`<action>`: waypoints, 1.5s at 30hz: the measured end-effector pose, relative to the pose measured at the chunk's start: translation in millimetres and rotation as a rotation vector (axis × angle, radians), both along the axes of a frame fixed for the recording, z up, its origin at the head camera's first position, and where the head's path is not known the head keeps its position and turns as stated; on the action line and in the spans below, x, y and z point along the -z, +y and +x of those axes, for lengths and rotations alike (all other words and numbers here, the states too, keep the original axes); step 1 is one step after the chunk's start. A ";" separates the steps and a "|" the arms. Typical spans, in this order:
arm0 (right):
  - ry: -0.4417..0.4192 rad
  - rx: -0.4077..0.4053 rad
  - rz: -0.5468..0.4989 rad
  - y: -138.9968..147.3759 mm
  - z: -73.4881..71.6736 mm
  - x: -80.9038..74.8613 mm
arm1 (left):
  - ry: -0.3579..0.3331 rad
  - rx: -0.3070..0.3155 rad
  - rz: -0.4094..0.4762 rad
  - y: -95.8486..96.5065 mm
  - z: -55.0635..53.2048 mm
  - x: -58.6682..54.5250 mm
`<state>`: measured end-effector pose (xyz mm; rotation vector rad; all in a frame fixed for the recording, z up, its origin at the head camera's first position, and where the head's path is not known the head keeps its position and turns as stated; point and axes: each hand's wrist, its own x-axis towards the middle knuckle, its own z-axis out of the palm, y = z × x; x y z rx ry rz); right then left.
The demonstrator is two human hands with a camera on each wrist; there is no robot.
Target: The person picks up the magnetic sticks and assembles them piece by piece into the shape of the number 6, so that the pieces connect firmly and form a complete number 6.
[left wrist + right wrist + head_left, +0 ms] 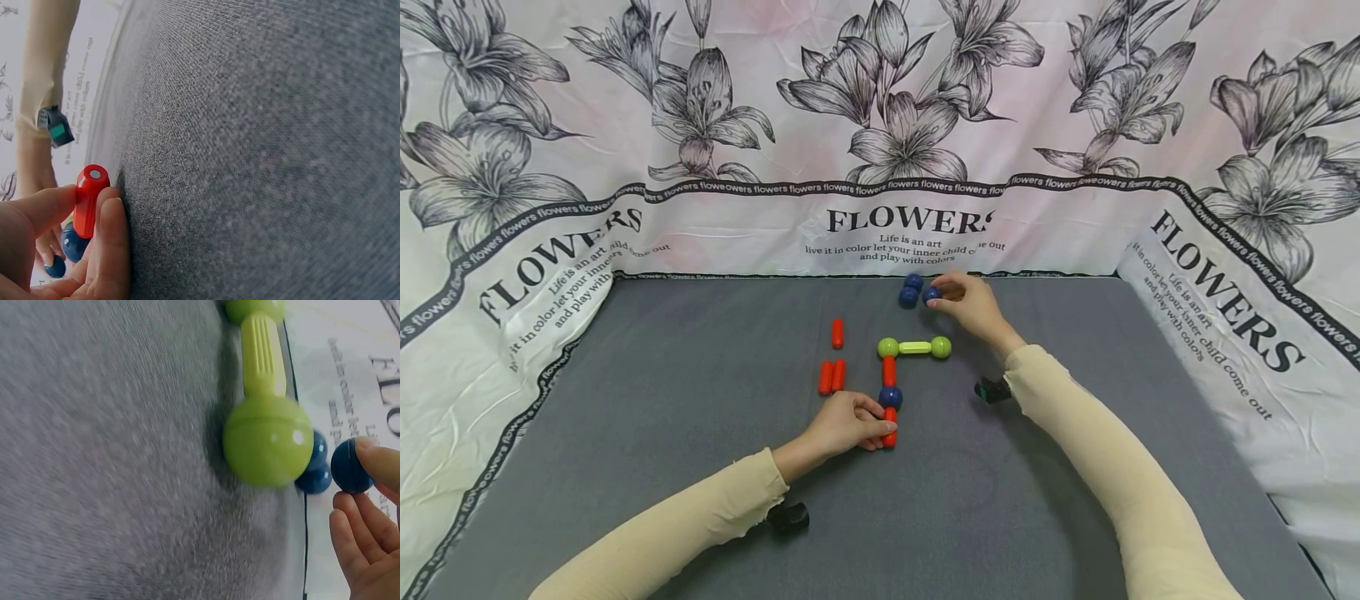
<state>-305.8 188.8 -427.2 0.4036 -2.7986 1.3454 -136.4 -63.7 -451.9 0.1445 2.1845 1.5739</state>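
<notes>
Grey tabletop (955,533): spreads beneath both hands.
Left hand (847,422): nearly closed, thumb and fingers pinching the red rod (890,438) that ends a joined line.
Right hand (970,304): farther off, curled, pinching a blue ball (931,293) (two more balls (908,297) sit just beside it).
Green bar (914,347): between the hands.
Loose red rods (838,375): three, just beyond the left hand.

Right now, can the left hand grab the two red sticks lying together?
Probably yes: the two red sticks lie close to the left hand with nothing between, though it holds another red stick.
</notes>
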 end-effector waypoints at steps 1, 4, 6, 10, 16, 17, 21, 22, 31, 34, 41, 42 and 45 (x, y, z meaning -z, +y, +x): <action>0.006 -0.008 -0.003 -0.9 2.9 -1.0 | 0.000 0.000 0.000 0.0 0.0 0.0; 0.015 -0.033 -0.018 -4.9 12.1 -3.4 | -0.003 0.000 0.002 -0.1 0.2 -0.4; 0.021 -0.059 -0.020 -8.0 19.2 -4.9 | -0.005 0.000 0.002 -0.1 0.3 -0.4; 0.033 -0.091 -0.026 -14.3 34.0 -7.4 | -0.006 -0.001 0.000 -0.1 0.1 0.0; 0.000 -0.146 -0.055 -24.3 56.3 -11.4 | -0.014 0.005 -0.012 -0.4 -0.4 0.1; -0.010 -0.157 -0.059 -26.0 59.9 -11.8 | -0.015 0.005 -0.013 -0.5 -0.5 0.1; -0.056 -0.206 -0.089 -31.7 75.1 -16.3 | -0.017 0.003 -0.018 -0.4 -0.6 -0.4; -0.068 -0.219 -0.098 -32.3 78.2 -16.5 | -0.017 0.002 -0.018 -0.3 -0.6 -0.8; -0.216 -0.381 -0.140 -29.3 98.4 -13.7 | -0.016 0.012 -0.004 0.7 -2.1 -1.0; -0.258 -0.417 -0.161 -28.5 103.7 -12.2 | -0.010 0.014 0.004 0.6 -2.6 -0.5; -0.329 -0.490 -0.223 -28.8 116.5 -6.9 | -0.009 0.009 0.011 0.6 -3.0 -0.8; -0.332 -0.498 -0.224 -28.7 118.6 -6.3 | -0.008 0.009 0.012 0.6 -3.1 -1.0; -0.337 -0.520 -0.226 -28.1 124.9 -3.0 | -0.011 0.009 0.020 0.9 -3.2 -1.1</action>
